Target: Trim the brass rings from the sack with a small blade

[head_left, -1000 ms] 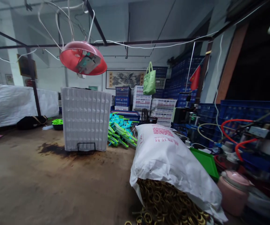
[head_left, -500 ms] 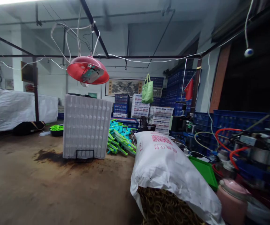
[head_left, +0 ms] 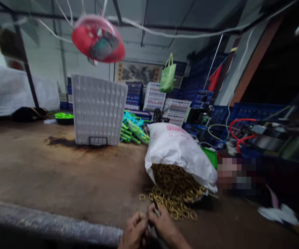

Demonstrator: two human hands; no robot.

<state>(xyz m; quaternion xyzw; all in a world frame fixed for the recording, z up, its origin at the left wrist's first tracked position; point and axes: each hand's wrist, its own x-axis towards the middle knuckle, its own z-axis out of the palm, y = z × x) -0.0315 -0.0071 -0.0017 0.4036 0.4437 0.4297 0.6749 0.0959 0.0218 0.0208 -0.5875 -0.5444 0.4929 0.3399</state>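
Observation:
My left hand (head_left: 133, 229) and my right hand (head_left: 164, 221) meet at the front edge of the table, fingertips close together. A thin dark tool with a pointed tip (head_left: 156, 205) sticks up from the closed fingers of my right hand; its kind is unclear. The left fingers are pinched, and whatever they hold is hidden. Just beyond my hands, brass-coloured rings (head_left: 176, 208) lie spilled from the mouth of a white woven sack (head_left: 175, 145) resting on its side. One loose ring (head_left: 142, 197) lies apart to the left.
On the brown tabletop (head_left: 48, 173) stands an upright white plastic moulded tray (head_left: 99, 110) in a black wire stand. Green and blue plastic pieces (head_left: 132, 129) are heaped behind it. A red lamp (head_left: 97, 38) hangs overhead. Machinery with red hoses (head_left: 236, 129) is at right.
The view has tipped downward, so the lamp, tray and sack sit higher in the picture. Both my hands and the spilled rings have come into view at the bottom.

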